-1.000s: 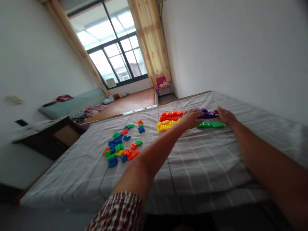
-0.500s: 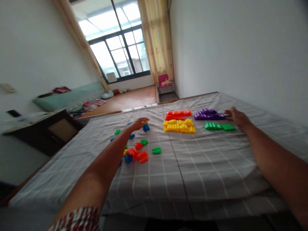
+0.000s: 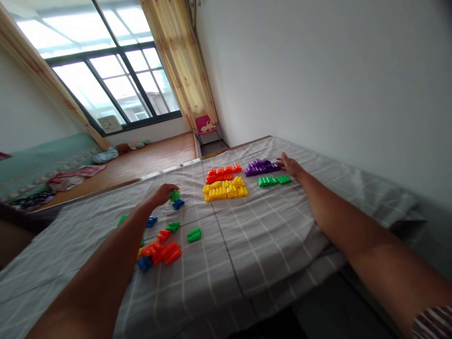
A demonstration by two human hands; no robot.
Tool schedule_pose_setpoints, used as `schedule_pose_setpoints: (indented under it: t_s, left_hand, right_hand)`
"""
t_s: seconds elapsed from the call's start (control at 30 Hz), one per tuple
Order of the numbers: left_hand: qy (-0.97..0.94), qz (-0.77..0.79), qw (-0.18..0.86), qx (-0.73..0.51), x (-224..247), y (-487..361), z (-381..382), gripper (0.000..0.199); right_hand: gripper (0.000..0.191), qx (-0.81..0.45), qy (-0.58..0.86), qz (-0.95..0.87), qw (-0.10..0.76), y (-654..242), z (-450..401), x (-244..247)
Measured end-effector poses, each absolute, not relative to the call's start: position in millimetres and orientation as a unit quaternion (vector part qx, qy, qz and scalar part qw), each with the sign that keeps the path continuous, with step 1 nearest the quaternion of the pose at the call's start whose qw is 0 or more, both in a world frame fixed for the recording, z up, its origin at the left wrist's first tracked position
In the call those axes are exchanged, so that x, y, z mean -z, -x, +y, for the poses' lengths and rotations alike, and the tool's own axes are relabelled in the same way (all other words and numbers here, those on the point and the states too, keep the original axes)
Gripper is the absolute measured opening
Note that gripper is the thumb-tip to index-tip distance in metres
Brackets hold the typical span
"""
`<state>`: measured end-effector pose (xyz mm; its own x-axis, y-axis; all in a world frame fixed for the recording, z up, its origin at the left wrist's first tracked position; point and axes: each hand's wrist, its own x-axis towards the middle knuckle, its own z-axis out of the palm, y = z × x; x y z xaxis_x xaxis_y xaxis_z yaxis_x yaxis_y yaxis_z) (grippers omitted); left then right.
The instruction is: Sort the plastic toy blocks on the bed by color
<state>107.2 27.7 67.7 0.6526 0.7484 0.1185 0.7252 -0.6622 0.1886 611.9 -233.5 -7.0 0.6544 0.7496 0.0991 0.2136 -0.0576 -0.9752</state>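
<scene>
My left hand [image 3: 164, 194] reaches over the loose pieces on the left, its fingers closed on a green toy block [image 3: 174, 195]. A blue block [image 3: 178, 204] lies just beneath that one. At the right end of the purple block pile [image 3: 260, 166], my right hand [image 3: 289, 165] rests with fingers stretched out and apart, at or touching the pile. In front of the purple pile is a row of green blocks [image 3: 273, 181]. Stacked orange blocks [image 3: 223, 173] and yellow blocks [image 3: 226, 189] sit left of the purple ones.
Loose orange blocks [image 3: 171, 253], a blue block [image 3: 144, 263] and a single green block [image 3: 194, 235] lie nearer on the grey checked cloth [image 3: 268, 249]. My left forearm hides some pieces. Beyond stand a pink chair [image 3: 205, 126] and a wall [image 3: 303, 84].
The view has swung to the right. My left hand's fingers now hold a green block beside the blue one. My right hand stays at the purple pile's end.
</scene>
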Motion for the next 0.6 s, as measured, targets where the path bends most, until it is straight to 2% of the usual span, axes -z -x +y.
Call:
schedule_pose_setpoints:
  t_s: [0.1, 0.23, 0.33, 0.4, 0.5, 0.6]
  left_hand:
    - [-0.902, 0.397, 0.043, -0.162, -94.0, -145.7, -5.3, 0.038]
    - [-0.925, 0.255, 0.166, -0.228, -108.1, -240.3, -62.9, 0.041]
    - [-0.912, 0.200, 0.272, -0.234, -96.0, -312.9, -99.6, 0.039]
    - [-0.903, 0.198, 0.305, -0.227, -82.2, -350.4, -117.0, 0.038]
    - [-0.899, 0.209, 0.315, -0.221, -62.8, -388.9, -134.5, 0.035]
    - [-0.912, 0.210, 0.279, -0.214, -51.1, -414.1, -147.7, 0.035]
  right_hand:
    - [0.072, -0.215, 0.699, -0.366, 0.576, -613.2, -230.8, 6.4]
    - [0.074, -0.195, 0.709, -0.385, 0.557, -616.7, -230.1, 7.7]
    - [0.075, -0.160, 0.732, -0.388, 0.537, -620.8, -231.2, 9.9]
    - [0.074, -0.123, 0.757, -0.385, 0.514, -623.4, -232.0, 10.5]
    - [0.071, -0.088, 0.790, -0.385, 0.468, -624.5, -232.8, 8.8]
    - [0.069, -0.077, 0.803, -0.398, 0.437, -621.8, -233.0, 5.1]
